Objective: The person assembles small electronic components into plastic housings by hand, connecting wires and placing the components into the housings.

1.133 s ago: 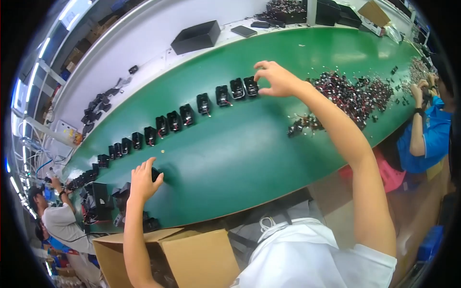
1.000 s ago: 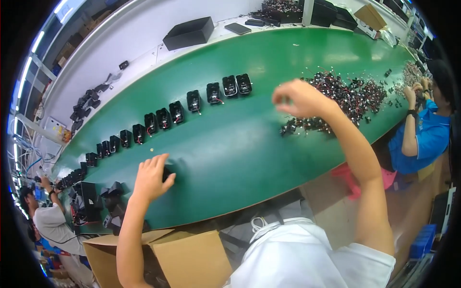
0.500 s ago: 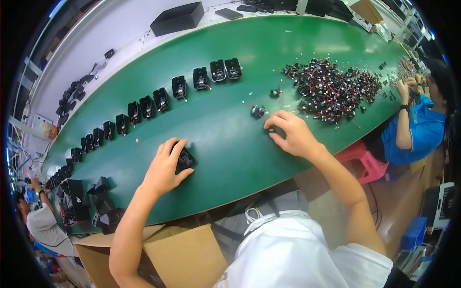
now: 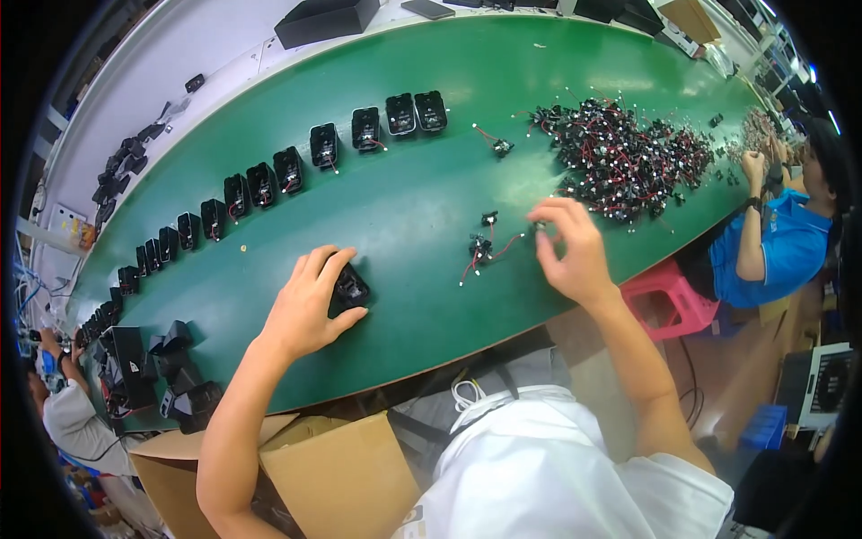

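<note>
The left hand (image 4: 310,305) grasped a case (image 4: 353,289) at nine o'clock, best held flat and steady; the right hand (image 4: 576,256) curled near three, its hold unclear, close to wired parts (image 4: 481,250).

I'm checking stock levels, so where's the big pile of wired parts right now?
In the head view, the pile of wired parts lies on the green table, right of centre, just beyond the right hand.

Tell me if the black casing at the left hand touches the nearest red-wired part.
Apart: in the head view, a strip of green tabletop shows between the black casing and the red-wired part.
</note>
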A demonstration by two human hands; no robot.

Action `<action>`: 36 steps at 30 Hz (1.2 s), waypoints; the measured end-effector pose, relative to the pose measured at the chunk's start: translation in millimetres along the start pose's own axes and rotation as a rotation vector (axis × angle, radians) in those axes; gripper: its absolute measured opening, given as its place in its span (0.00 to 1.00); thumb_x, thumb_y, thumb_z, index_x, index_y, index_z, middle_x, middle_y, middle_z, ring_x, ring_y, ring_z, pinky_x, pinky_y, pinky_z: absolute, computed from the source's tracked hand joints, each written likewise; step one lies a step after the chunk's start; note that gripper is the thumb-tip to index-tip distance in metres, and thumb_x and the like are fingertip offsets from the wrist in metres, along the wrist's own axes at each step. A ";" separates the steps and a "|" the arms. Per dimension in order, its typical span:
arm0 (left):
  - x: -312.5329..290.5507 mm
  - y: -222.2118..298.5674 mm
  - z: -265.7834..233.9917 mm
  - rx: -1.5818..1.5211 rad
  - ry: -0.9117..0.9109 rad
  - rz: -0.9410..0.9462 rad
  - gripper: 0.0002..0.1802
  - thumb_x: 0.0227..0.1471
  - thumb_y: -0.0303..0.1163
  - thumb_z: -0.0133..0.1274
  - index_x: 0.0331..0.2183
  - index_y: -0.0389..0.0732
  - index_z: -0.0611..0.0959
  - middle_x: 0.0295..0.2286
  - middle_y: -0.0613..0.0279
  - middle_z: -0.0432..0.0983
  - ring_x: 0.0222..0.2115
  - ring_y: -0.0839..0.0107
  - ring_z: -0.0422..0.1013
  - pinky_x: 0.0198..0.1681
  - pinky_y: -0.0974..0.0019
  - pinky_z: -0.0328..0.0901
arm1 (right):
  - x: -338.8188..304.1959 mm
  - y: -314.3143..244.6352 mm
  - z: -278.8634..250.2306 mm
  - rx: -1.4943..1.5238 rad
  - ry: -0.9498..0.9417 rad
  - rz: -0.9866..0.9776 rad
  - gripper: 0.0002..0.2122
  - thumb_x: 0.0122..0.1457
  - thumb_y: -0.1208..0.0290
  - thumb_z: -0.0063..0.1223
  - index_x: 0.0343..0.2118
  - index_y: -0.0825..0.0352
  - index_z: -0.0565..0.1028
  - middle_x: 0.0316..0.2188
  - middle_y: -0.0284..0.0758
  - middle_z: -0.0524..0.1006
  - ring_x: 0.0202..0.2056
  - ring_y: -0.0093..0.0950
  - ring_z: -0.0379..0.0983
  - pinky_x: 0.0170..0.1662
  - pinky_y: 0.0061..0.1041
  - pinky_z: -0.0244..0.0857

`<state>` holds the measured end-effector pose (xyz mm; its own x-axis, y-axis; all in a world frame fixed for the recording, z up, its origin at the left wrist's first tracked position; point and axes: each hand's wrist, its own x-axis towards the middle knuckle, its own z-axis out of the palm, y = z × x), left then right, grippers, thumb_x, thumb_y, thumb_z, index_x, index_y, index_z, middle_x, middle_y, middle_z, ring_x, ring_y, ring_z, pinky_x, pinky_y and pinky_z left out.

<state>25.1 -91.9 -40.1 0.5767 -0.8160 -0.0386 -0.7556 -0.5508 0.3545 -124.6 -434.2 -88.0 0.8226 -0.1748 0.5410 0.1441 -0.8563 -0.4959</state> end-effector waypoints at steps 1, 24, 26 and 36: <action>1.2 0.9 0.5 0.003 -0.009 0.001 0.40 0.43 0.35 0.67 0.57 0.43 0.68 0.53 0.52 0.64 0.51 0.51 0.64 0.54 0.54 0.65 | 1.3 -0.1 -4.1 -0.001 -0.001 0.001 0.13 0.50 0.85 0.56 0.40 0.67 0.76 0.43 0.40 0.75 0.39 0.30 0.75 0.31 0.23 0.71; 9.5 31.4 1.0 -0.329 -0.089 -0.039 0.51 0.36 0.36 0.72 0.60 0.43 0.63 0.50 0.50 0.71 0.52 0.51 0.68 0.52 0.55 0.67 | -18.4 15.4 -38.3 0.292 -0.219 0.554 0.12 0.52 0.79 0.62 0.39 0.69 0.76 0.25 0.28 0.75 0.24 0.12 0.69 0.28 0.14 0.65; 9.2 30.5 4.2 -0.319 -0.069 -0.013 0.50 0.37 0.36 0.72 0.60 0.42 0.63 0.51 0.50 0.71 0.52 0.51 0.67 0.53 0.55 0.66 | -17.9 15.3 -42.1 0.256 -0.206 0.557 0.12 0.51 0.79 0.62 0.40 0.68 0.76 0.27 0.28 0.76 0.26 0.13 0.71 0.29 0.14 0.65; 8.9 29.4 8.5 -0.268 -0.063 0.043 0.49 0.36 0.36 0.72 0.59 0.42 0.67 0.53 0.53 0.69 0.49 0.56 0.69 0.44 0.61 0.68 | -8.0 31.3 -38.3 -0.123 -0.188 0.000 0.09 0.47 0.78 0.65 0.33 0.65 0.81 0.34 0.35 0.80 0.37 0.35 0.74 0.43 0.31 0.69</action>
<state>5.4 -116.8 -37.9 0.5188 -0.8517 -0.0736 -0.6649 -0.4561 0.5915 -147.8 -478.3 -81.8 0.9124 -0.0913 0.3989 0.0850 -0.9113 -0.4029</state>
